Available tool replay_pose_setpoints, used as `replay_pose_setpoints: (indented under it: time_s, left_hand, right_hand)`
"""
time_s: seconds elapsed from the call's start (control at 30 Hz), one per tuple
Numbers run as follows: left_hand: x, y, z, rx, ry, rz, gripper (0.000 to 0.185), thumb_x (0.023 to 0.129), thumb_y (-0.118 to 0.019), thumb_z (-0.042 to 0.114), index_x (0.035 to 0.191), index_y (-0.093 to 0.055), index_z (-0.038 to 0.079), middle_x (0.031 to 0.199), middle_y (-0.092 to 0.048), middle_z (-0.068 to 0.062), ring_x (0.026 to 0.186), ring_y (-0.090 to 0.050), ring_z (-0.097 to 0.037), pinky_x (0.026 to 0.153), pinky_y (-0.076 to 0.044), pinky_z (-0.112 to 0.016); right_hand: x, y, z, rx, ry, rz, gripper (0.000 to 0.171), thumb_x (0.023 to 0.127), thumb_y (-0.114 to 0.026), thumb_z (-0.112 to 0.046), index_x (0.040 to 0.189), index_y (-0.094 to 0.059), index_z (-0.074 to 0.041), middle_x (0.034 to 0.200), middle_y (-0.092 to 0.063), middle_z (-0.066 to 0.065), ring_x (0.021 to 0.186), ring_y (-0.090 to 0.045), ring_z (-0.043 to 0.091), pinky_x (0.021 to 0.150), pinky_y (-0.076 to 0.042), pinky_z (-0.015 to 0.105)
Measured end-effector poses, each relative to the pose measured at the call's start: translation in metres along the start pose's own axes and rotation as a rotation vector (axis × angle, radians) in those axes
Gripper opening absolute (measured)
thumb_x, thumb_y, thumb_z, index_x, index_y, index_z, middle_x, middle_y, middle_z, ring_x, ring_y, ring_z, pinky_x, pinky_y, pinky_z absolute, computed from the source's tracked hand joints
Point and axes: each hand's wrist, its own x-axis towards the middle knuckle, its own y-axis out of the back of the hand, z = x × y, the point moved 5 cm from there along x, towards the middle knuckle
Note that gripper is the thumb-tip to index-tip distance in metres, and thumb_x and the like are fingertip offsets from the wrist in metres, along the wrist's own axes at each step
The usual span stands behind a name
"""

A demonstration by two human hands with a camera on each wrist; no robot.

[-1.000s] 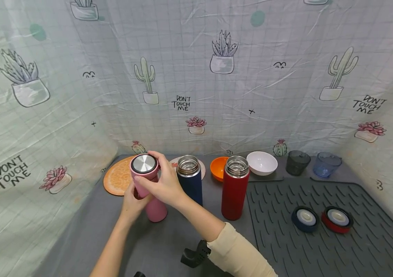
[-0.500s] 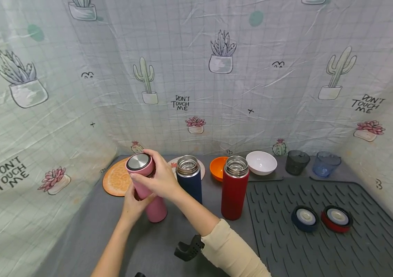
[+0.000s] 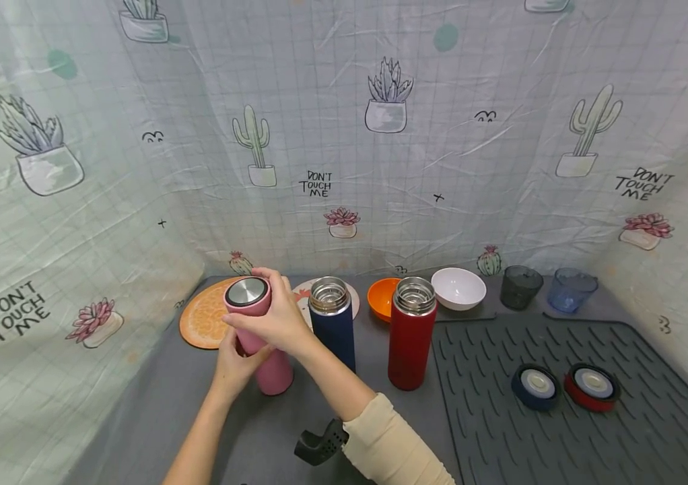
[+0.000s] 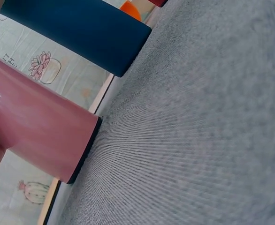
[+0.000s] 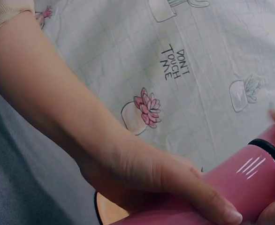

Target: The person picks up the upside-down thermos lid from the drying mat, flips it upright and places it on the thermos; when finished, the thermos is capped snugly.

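A pink thermos (image 3: pixel 274 374) stands on the grey table at the left, its pink lid (image 3: pixel 248 292) with a steel top in place. My right hand (image 3: pixel 274 315) grips the lid and upper part from the right, fingers behind and thumb in front. Lower down, my left hand (image 3: pixel 236 364) holds the thermos body; in the right wrist view its thumb lies along the pink side. The left wrist view has the thermos's dark base (image 4: pixel 85 152) on the cloth. To its right stand a navy thermos (image 3: pixel 333 337) and a red thermos (image 3: pixel 409 347), both with bare steel mouths.
A navy lid (image 3: pixel 536 386) and a red lid (image 3: pixel 592 386) lie upside down on the dark ridged mat (image 3: pixel 501 444). Along the back are an orange-slice mat (image 3: pixel 201 316), an orange bowl (image 3: pixel 380 300), a white bowl (image 3: pixel 458 289), a grey cup (image 3: pixel 520 288) and a blue cup (image 3: pixel 571 291).
The pink thermos's top leaned left half a second ago and stands a bit straighter now. My right forearm has shifted left, both hands still holding the thermos.
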Motion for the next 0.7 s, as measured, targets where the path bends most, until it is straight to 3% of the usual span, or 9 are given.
replay_pose_setpoints:
  time_s: [0.1, 0.17, 0.3, 0.5, 0.7]
  left_hand:
    - [0.001, -0.001, 0.000, 0.012, 0.019, -0.003, 0.058, 0.070, -0.069, -0.009, 0.122, -0.044, -0.005, 0.104, -0.054, 0.007, 0.090, -0.055, -0.005, 0.074, -0.047, -0.018]
    - [0.001, -0.001, 0.001, 0.016, 0.021, -0.008, 0.058, 0.071, -0.069, -0.008, 0.122, -0.043, -0.005, 0.104, -0.053, 0.006, 0.090, -0.055, -0.005, 0.075, -0.047, -0.019]
    - [0.001, 0.000, -0.001, 0.000, -0.016, -0.027, 0.058, 0.072, -0.068, -0.009, 0.123, -0.040, -0.004, 0.106, -0.053, 0.005, 0.090, -0.055, -0.006, 0.076, -0.047, -0.019]
    - [0.003, -0.003, -0.020, -0.100, -0.124, -0.129, 0.064, 0.080, -0.061, -0.008, 0.134, -0.030, 0.006, 0.115, -0.050, -0.002, 0.100, -0.053, -0.012, 0.082, -0.044, -0.021]
    - [-0.004, -0.004, -0.034, -0.118, -0.193, -0.130, 0.055, 0.095, -0.049, 0.023, 0.141, -0.023, 0.011, 0.121, -0.045, -0.003, 0.105, -0.047, -0.013, 0.086, -0.039, -0.021]
  right_hand:
    - [-0.001, 0.000, -0.001, 0.110, 0.049, -0.070, 0.060, 0.086, -0.058, -0.016, 0.140, -0.032, -0.013, 0.128, -0.045, 0.010, 0.109, -0.048, 0.014, 0.089, -0.042, 0.024]
    - [-0.001, -0.001, -0.001, 0.165, 0.080, -0.116, 0.058, 0.088, -0.049, -0.009, 0.141, -0.028, -0.008, 0.129, -0.045, 0.016, 0.111, -0.049, 0.017, 0.090, -0.040, 0.024]
    - [0.000, -0.002, -0.002, 0.239, 0.075, -0.157, 0.057, 0.087, -0.047, -0.004, 0.140, -0.027, -0.004, 0.126, -0.046, 0.022, 0.108, -0.050, 0.018, 0.088, -0.042, 0.024]
    - [-0.004, 0.003, -0.021, 0.271, 0.038, -0.082, 0.054, 0.083, -0.059, 0.001, 0.129, -0.033, 0.005, 0.114, -0.050, 0.017, 0.094, -0.055, 0.008, 0.079, -0.047, 0.021]
    - [-0.009, 0.003, -0.029, 0.257, 0.024, -0.011, 0.047, 0.086, -0.051, -0.009, 0.128, -0.036, 0.006, 0.117, -0.049, 0.021, 0.098, -0.053, 0.012, 0.085, -0.043, 0.024]
